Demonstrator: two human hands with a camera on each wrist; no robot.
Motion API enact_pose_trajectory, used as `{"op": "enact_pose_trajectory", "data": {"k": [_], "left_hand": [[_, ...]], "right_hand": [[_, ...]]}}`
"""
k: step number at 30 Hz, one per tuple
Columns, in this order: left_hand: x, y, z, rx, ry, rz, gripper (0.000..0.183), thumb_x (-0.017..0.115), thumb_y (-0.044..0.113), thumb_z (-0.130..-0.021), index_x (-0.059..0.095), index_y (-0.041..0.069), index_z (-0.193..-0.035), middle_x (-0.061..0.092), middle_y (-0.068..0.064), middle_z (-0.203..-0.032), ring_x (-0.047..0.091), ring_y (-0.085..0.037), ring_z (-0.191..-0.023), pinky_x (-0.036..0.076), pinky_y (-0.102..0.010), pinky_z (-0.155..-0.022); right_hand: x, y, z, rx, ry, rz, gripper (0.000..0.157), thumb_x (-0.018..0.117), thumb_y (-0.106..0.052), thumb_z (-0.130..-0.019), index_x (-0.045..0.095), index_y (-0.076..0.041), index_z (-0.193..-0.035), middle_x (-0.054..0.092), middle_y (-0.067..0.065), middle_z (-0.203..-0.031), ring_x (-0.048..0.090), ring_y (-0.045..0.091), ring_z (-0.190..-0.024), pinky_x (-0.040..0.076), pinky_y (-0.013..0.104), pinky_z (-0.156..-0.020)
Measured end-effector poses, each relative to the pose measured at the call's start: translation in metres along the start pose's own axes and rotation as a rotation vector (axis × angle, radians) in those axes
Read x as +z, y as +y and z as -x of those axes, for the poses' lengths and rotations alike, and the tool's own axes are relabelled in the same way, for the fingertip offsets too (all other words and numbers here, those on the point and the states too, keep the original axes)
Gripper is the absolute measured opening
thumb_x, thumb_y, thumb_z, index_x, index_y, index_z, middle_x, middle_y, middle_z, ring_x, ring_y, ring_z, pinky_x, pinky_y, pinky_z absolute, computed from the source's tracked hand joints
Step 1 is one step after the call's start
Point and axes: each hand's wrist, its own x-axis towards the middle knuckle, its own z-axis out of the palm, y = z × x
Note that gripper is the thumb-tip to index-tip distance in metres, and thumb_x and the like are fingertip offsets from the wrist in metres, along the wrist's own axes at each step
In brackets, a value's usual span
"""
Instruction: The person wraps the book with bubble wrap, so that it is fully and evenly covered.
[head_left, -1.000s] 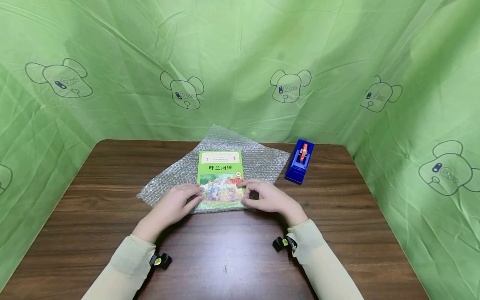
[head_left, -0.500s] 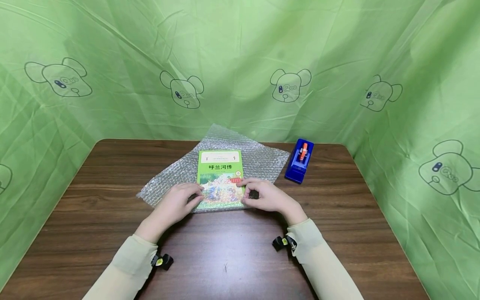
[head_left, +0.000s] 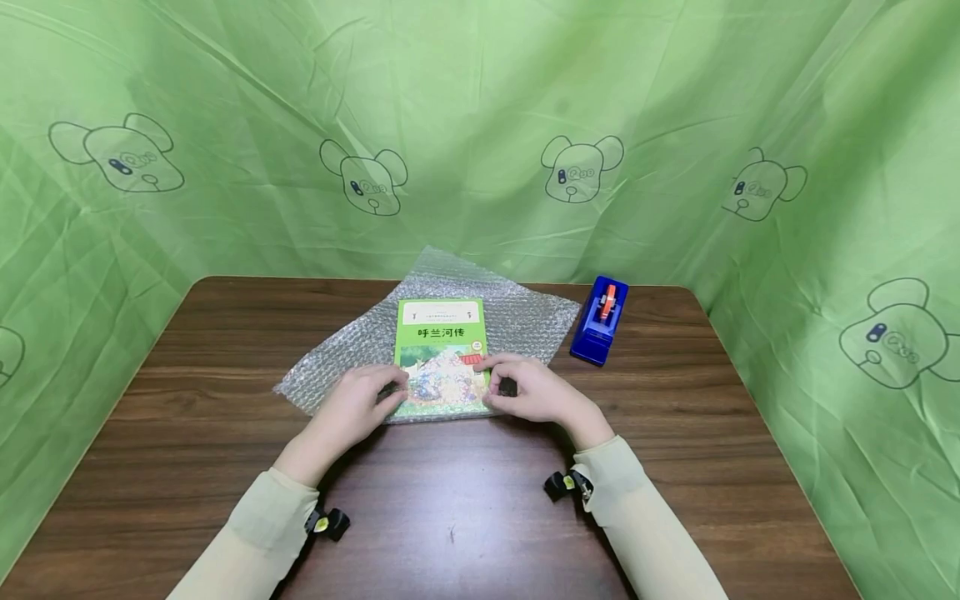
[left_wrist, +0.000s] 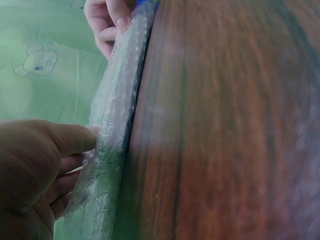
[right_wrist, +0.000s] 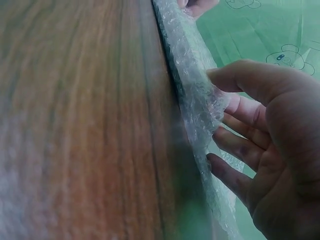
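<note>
A green picture-cover book lies flat on a sheet of bubble wrap in the head view. The near part of the sheet is folded up over the book's lower half. My left hand pinches the folded bubble wrap at the book's left side. On the opposite side, my right hand pinches it with curled thumb and fingers. From the left wrist view, the left thumb touches the bubble wrap's folded edge. In the right wrist view, the right hand's fingers lie against the crinkled side of the wrap.
A blue tape dispenser with an orange roll core stands at the right, close to the wrap's right corner. The brown wooden table ends at a green fabric backdrop, with curtain sides left and right.
Both hands keep their places on the folded bubble wrap. The left forearm has shifted very slightly to the right, and the glare over the book's picture has changed.
</note>
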Motion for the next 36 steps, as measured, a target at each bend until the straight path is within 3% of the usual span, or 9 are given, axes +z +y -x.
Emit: {"op": "enact_pose_trajectory", "data": {"k": [9, 12, 19, 23, 28, 36], "left_hand": [[-0.001, 0.003, -0.004, 0.005, 0.000, -0.010, 0.014, 0.085, 0.013, -0.098, 0.071, 0.014, -0.097, 0.077, 0.000, -0.096, 0.075, -0.021, -0.090, 0.062, -0.049, -0.083], [-0.001, 0.002, -0.003, -0.005, 0.001, -0.001, 0.014, 0.085, 0.013, -0.097, 0.071, 0.014, -0.098, 0.078, -0.001, -0.097, 0.074, -0.021, -0.089, 0.062, -0.048, -0.082], [-0.001, -0.001, 0.000, 0.035, 0.008, 0.012, 0.031, 0.085, 0.010, -0.096, 0.076, 0.008, -0.125, 0.080, -0.010, -0.120, 0.076, -0.034, -0.111, 0.061, -0.056, -0.100], [-0.002, -0.001, 0.002, 0.077, -0.022, -0.002, 0.031, 0.082, 0.006, -0.097, 0.080, 0.009, -0.128, 0.076, -0.011, -0.125, 0.072, -0.036, -0.118, 0.057, -0.059, -0.105], [-0.004, 0.001, 0.002, 0.073, -0.079, -0.013, 0.029, 0.078, 0.007, -0.101, 0.080, 0.010, -0.130, 0.072, -0.011, -0.128, 0.067, -0.035, -0.122, 0.053, -0.059, -0.110], [-0.004, 0.001, 0.003, 0.030, -0.130, -0.003, 0.040, 0.082, 0.031, -0.101, 0.077, 0.013, -0.136, 0.069, -0.008, -0.134, 0.065, -0.033, -0.127, 0.053, -0.057, -0.111]], "right_hand": [[-0.002, -0.003, 0.000, 0.030, 0.002, 0.000, 0.018, 0.078, -0.022, -0.100, 0.065, -0.020, -0.088, 0.068, 0.004, -0.147, 0.065, 0.027, -0.130, 0.054, 0.047, -0.103], [-0.002, -0.003, 0.000, 0.031, 0.008, 0.002, 0.016, 0.080, -0.022, -0.099, 0.066, -0.017, -0.094, 0.069, 0.006, -0.146, 0.064, 0.028, -0.134, 0.052, 0.048, -0.111], [0.001, 0.000, -0.001, -0.007, 0.029, -0.030, 0.027, 0.086, -0.018, -0.096, 0.066, -0.014, -0.114, 0.070, 0.001, -0.125, 0.066, 0.024, -0.121, 0.053, 0.047, -0.109], [0.003, 0.001, -0.001, -0.039, 0.013, -0.022, 0.031, 0.081, -0.018, -0.099, 0.071, -0.017, -0.127, 0.067, 0.000, -0.137, 0.062, 0.025, -0.132, 0.049, 0.051, -0.115], [0.007, 0.000, -0.001, -0.024, 0.000, 0.021, 0.037, 0.072, -0.022, -0.101, 0.073, -0.021, -0.138, 0.060, 0.006, -0.150, 0.054, 0.029, -0.142, 0.043, 0.057, -0.121], [0.011, -0.006, -0.001, 0.009, 0.010, 0.045, 0.034, 0.074, -0.028, -0.105, 0.075, -0.023, -0.138, 0.058, 0.008, -0.151, 0.053, 0.029, -0.142, 0.041, 0.056, -0.123]]}}
